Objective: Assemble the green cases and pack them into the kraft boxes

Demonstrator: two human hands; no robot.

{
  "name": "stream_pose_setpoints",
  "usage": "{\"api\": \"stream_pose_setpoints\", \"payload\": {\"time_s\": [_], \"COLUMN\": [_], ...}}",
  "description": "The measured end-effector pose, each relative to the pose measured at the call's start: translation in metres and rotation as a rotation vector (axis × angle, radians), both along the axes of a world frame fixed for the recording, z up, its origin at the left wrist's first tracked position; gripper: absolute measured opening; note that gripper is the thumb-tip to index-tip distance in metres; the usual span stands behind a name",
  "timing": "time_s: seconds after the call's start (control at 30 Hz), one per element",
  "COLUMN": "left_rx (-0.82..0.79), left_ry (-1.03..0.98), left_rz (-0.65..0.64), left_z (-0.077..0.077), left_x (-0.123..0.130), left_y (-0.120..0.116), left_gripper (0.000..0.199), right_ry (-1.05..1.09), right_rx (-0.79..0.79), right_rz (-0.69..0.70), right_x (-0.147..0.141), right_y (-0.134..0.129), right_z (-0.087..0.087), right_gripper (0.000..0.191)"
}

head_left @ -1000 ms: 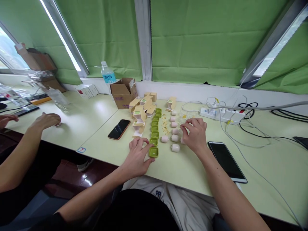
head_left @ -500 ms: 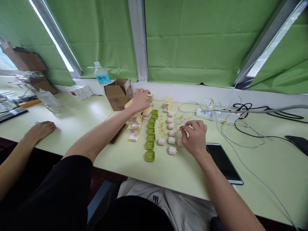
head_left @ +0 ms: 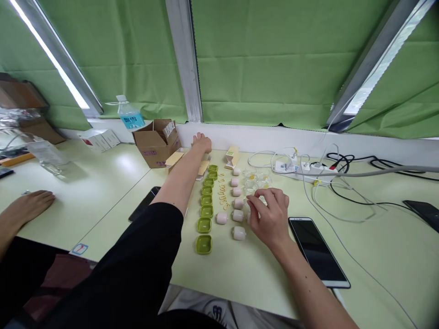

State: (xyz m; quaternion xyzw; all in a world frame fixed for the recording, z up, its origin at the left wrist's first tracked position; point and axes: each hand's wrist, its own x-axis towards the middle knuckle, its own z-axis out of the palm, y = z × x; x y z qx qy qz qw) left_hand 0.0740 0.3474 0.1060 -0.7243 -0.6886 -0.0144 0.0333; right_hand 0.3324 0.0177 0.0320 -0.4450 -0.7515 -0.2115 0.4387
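Note:
My left hand reaches to the back of the table, over small cream cartons partly hidden behind my forearm. Its fingers bend downward and their tips are hidden. My right hand is pinched, thumb against forefinger, over the right side of a column of pale pink marshmallow-like pieces; what it pinches is too small to name. Just beyond it sit clear cups with yellow bits. Between the hands run a column of green square dishes and a line of small yellow rings.
An upright cream carton stands at the back, and a brown cardboard box at left. Phones lie at left and right. White cables run from a power strip. Another person's hand rests far left.
The view has shifted. My left arm has swung right, its forearm now covering most of the cartons. My right hand stays pinched, now slightly nearer the front of the pink pieces.

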Motion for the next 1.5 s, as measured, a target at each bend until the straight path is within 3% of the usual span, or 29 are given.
{"api": "stream_pose_setpoints", "payload": {"time_s": [0.23, 0.43, 0.6, 0.73, 0.83, 0.97, 1.03, 1.13, 1.2, 1.33, 1.5], "left_rx": [0.002, -0.033, 0.005, 0.13, 0.255, 0.323, 0.269, 0.179, 0.122, 0.108, 0.025], "left_ry": [0.02, -0.002, -0.02, -0.045, -0.196, -0.573, -0.708, -0.801, -0.833, -0.976, -1.155], "left_rz": [-0.038, -0.078, -0.114, -0.17, -0.295, -0.476, -0.483, -0.472, -0.471, -0.481, -0.626], "left_z": [-0.013, -0.013, -0.002, 0.022, 0.042, 0.054, 0.049, 0.03, 0.014, -0.012, -0.028], "left_x": [0.004, 0.002, 0.004, 0.012, 0.022, 0.037, 0.042, 0.047, 0.05, 0.05, 0.036], "left_y": [0.013, 0.017, 0.01, -0.01, -0.043, -0.124, -0.175, -0.246, -0.282, -0.314, -0.314], "left_gripper": [0.085, 0.092, 0.074, 0.066, 0.057, 0.049, 0.047, 0.049, 0.048, 0.044, 0.052], "right_ry": [-0.012, -0.016, -0.001, -0.007, 0.01, 0.038, 0.063, 0.096, 0.093, 0.077, 0.024], "right_rx": [-0.021, -0.018, 0.037, 0.051, 0.082, 0.066, 0.055, 0.054, 0.039, -0.019, -0.055], "right_rz": [0.008, 0.015, 0.026, 0.0, -0.025, -0.027, -0.004, 0.045, 0.086, 0.149, 0.2], "right_x": [-0.004, -0.007, -0.007, -0.004, -0.002, 0.001, 0.001, -0.003, -0.007, -0.014, -0.013], "right_y": [-0.005, -0.007, -0.005, -0.003, 0.0, 0.003, 0.005, 0.006, 0.006, 0.007, 0.007], "right_z": [0.003, 0.003, 0.002, 0.003, 0.003, 0.005, 0.006, 0.006, 0.003, -0.005, -0.01], "right_gripper": [0.028, 0.03, 0.024, 0.023, 0.025, 0.048, 0.068, 0.097, 0.1, 0.071, 0.064]}}
